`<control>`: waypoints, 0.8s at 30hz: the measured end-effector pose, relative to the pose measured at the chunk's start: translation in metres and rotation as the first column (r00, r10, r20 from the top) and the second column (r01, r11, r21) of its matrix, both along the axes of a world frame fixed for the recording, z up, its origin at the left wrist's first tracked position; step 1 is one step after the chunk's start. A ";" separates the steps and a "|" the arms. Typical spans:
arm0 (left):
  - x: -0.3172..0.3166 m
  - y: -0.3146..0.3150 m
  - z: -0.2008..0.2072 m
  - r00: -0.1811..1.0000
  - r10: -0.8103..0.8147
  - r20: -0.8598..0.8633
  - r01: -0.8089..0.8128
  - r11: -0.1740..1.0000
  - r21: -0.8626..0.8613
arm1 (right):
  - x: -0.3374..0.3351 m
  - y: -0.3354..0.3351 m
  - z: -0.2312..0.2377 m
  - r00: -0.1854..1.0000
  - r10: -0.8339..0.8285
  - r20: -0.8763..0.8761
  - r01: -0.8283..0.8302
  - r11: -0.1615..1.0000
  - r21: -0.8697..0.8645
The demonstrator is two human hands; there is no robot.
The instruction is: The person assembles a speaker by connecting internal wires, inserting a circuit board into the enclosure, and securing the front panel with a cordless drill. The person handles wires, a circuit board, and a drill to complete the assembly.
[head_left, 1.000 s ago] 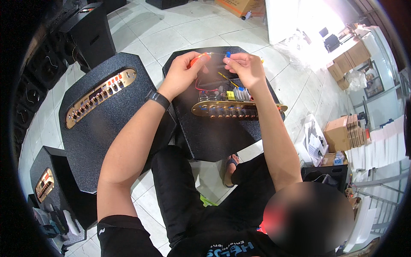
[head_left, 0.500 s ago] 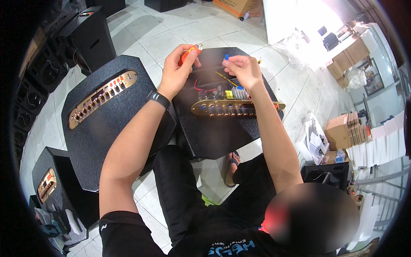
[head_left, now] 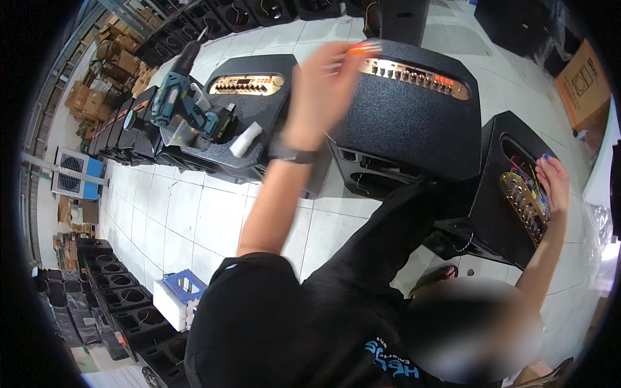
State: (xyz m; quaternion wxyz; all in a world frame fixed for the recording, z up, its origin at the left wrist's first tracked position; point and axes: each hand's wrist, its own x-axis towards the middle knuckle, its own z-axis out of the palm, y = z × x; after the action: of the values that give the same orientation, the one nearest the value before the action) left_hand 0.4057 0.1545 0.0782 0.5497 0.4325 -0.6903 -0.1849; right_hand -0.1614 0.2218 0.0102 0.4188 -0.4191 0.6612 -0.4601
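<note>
My left hand is closed and smeared by motion, raised over the middle black speaker cabinet. It grips a small orange tool with a pale metallic end; blur hides its exact kind. Out to the right, my right hand pinches a small blue piece between thumb and fingertips. That hand is over the right-hand speaker cabinet. In its opening lies a gold control panel with knobs, circuit parts and red and yellow wires showing. Another gold panel is set in the middle cabinet.
To the left, a teal cordless drill and a white roll rest on another speaker cabinet. A blue-and-white stool stands on the tiled floor. Rows of unfinished cabinets line the left side, and a cardboard box is far right.
The view has swung left. My left hand has moved left with the orange tool, away from the open panel. My right hand stays by that panel, still pinching the blue piece.
</note>
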 end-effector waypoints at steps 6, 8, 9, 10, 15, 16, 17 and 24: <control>0.190 -0.013 -0.041 0.722 0.280 0.633 -0.513 0.830 0.219 | -0.004 0.017 0.030 0.933 0.078 0.351 -0.073 0.997 -0.027; 0.265 -0.021 -0.087 0.711 0.242 0.660 -0.482 0.852 0.207 | 0.018 0.001 0.030 0.921 0.099 0.377 -0.109 0.994 0.007; 0.297 -0.026 -0.104 0.363 0.151 0.919 -0.432 0.902 0.022 | 0.020 -0.005 0.023 0.889 0.139 0.437 -0.135 0.990 -0.040; 0.325 -0.033 -0.117 -0.038 0.182 0.982 -0.253 0.949 -0.186 | 0.017 -0.016 0.017 0.883 0.128 0.452 -0.129 0.991 -0.029; 0.303 -0.055 -0.143 0.444 0.324 0.835 -0.664 0.745 0.064 | 0.028 -0.015 0.019 0.945 -0.050 0.323 0.056 0.998 -0.007; 0.293 -0.055 -0.141 0.422 0.359 0.832 -0.684 0.729 0.032 | 0.029 -0.012 0.020 0.952 -0.073 0.297 0.073 0.997 0.012; 0.284 -0.054 -0.139 0.397 0.398 0.827 -0.708 0.706 0.001 | 0.028 -0.011 0.020 0.959 -0.089 0.270 0.083 0.996 0.031; 0.140 0.002 -0.057 0.553 0.587 0.591 -0.592 0.776 -0.216 | 0.033 -0.015 0.019 0.959 -0.016 0.281 -0.035 0.984 0.174</control>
State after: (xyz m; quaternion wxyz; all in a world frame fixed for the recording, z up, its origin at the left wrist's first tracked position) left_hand 0.5461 0.1563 0.0211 0.3139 0.6761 -0.6465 0.1623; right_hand -0.1282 0.2063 0.0291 0.5463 -0.3138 0.6311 -0.4525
